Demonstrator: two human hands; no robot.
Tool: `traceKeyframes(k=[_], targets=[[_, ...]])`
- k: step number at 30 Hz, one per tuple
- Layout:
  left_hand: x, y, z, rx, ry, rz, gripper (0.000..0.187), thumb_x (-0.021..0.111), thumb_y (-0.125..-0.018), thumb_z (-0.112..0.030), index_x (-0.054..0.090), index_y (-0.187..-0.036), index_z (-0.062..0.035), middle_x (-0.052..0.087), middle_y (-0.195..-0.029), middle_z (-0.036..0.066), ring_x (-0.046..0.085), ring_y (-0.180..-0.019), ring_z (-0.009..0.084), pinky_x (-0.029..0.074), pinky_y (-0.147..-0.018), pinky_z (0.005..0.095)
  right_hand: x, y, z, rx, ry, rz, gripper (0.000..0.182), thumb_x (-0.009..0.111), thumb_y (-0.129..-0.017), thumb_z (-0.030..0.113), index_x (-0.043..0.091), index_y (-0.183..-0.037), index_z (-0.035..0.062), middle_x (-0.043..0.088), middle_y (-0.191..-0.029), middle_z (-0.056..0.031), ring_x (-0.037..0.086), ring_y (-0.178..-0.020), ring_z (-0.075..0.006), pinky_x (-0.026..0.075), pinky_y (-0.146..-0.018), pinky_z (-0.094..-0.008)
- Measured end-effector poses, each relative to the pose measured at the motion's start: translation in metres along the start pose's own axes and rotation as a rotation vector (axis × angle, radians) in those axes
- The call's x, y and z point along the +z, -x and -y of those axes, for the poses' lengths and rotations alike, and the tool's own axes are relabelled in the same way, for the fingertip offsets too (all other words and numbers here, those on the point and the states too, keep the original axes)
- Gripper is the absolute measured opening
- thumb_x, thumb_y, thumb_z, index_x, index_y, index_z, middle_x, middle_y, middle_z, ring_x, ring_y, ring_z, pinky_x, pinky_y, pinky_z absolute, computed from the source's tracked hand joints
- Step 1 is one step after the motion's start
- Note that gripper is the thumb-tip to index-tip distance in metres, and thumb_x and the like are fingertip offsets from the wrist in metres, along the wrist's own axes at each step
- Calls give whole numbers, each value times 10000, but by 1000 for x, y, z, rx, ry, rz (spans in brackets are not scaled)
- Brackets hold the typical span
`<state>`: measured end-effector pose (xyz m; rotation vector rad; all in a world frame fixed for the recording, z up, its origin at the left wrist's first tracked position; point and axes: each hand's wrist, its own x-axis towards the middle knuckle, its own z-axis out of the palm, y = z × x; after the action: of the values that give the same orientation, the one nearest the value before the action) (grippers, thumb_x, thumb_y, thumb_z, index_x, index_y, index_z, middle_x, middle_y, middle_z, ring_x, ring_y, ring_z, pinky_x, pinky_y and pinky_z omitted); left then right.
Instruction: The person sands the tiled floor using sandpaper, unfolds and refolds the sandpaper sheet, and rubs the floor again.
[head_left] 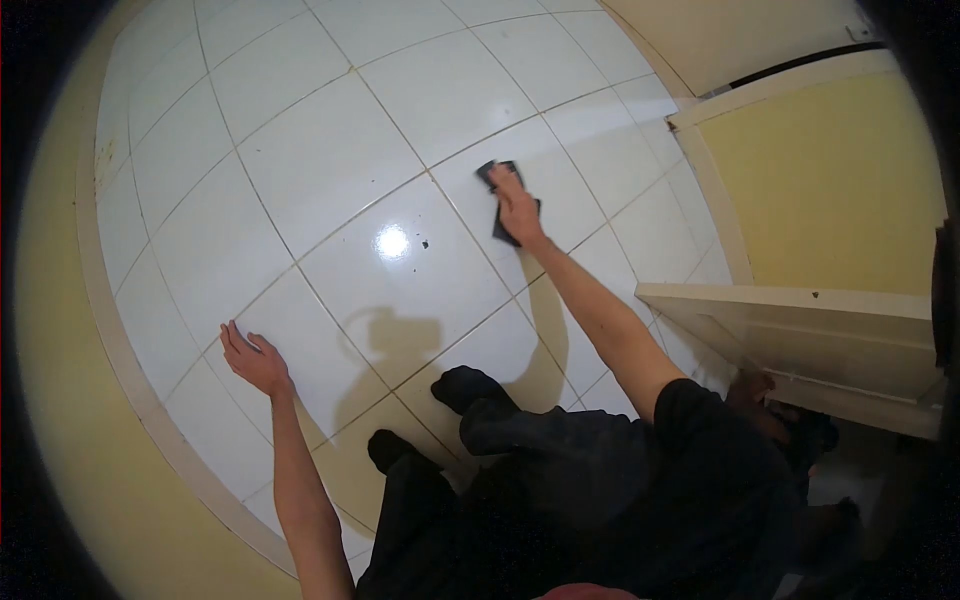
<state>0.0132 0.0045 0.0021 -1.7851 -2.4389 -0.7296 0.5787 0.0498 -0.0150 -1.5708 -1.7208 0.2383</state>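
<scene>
Black cloth (504, 229) on the white tiled floor (310, 125), right hand (516, 207) atop it — fingers extended, grip unclear, left hand (256, 366) loosely spread — empty, against the tiles, 2 black socks (464, 389) between.

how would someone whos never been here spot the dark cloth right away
Start at the white tiled floor and follow the person's right arm out to the right hand. The dark cloth lies under that hand, showing beyond it at both ends. Unlike the small dark specks nearby, it is longer than the hand covering it.
</scene>
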Motion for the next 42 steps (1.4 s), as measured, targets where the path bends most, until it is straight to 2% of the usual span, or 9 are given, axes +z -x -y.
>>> traceKeyframes(k=[5,8,10,16,18,27,34,37,42], targets=[[-4,-1,-2,28,51,-4,445,493,-1032,-150,530,-1460,-30,487,-1564,158,446,-1432,362,345,-1181,499,-21,8,78,286,-355,248,435,514,-997,-81,616,-1406,26,611,-1463,-189,513,-1443,-302,352,-1225,-373],[-5,-2,-4,59,56,-14,437,495,-1030,-147,543,-1441,-6,497,-1550,186,464,-1414,379,365,-1168,504,-55,48,84,270,-260,60,440,511,-1000,-85,605,-1418,18,607,-1469,-187,506,-1448,-303,368,-1211,-363],[-5,-3,-1,75,53,-22,433,494,-1031,-146,548,-1433,5,498,-1546,198,471,-1406,387,376,-1159,508,-82,85,93,309,-133,-60,465,489,-984,-111,601,-1416,20,602,-1458,-214,491,-1448,-369,321,-1244,-415],[-5,-2,-4,63,39,2,439,487,-1039,-158,540,-1444,3,476,-1571,187,460,-1414,383,372,-1159,496,-101,221,16,756,458,-422,498,500,-974,-65,516,-1472,-42,525,-1517,-254,429,-1469,-405,287,-1253,-484],[-5,0,0,62,49,7,443,487,-1039,-160,536,-1451,-3,472,-1577,180,459,-1415,378,368,-1159,497,-102,206,2,678,572,-414,477,513,-975,-55,540,-1450,-40,518,-1527,-248,431,-1464,-412,305,-1247,-479],[-3,-1,0,70,41,-3,441,490,-1033,-152,548,-1444,-4,490,-1564,171,470,-1408,372,377,-1157,488,-101,83,-61,272,316,-192,410,548,-1000,-24,595,-1406,0,596,-1458,-211,525,-1400,-369,398,-1200,-423],[-6,-2,-7,31,36,-5,439,488,-1025,-143,548,-1443,-18,492,-1559,173,456,-1427,368,379,-1158,494,7,65,65,57,32,18,402,520,-995,-72,612,-1380,-6,617,-1428,-224,550,-1390,-363,395,-1211,-445],[-2,-1,-1,40,55,-9,452,487,-1025,-151,536,-1459,-35,487,-1563,169,449,-1433,367,368,-1167,501,21,44,105,230,-309,73,388,504,-1017,-65,613,-1385,-7,635,-1426,-194,564,-1393,-307,390,-1205,-385],[-4,0,-1,26,69,13,454,489,-1028,-154,529,-1465,-40,486,-1565,165,438,-1442,363,335,-1186,511,-35,63,115,328,-335,-13,413,510,-1022,-60,607,-1417,9,636,-1445,-152,570,-1378,-258,404,-1171,-347]])
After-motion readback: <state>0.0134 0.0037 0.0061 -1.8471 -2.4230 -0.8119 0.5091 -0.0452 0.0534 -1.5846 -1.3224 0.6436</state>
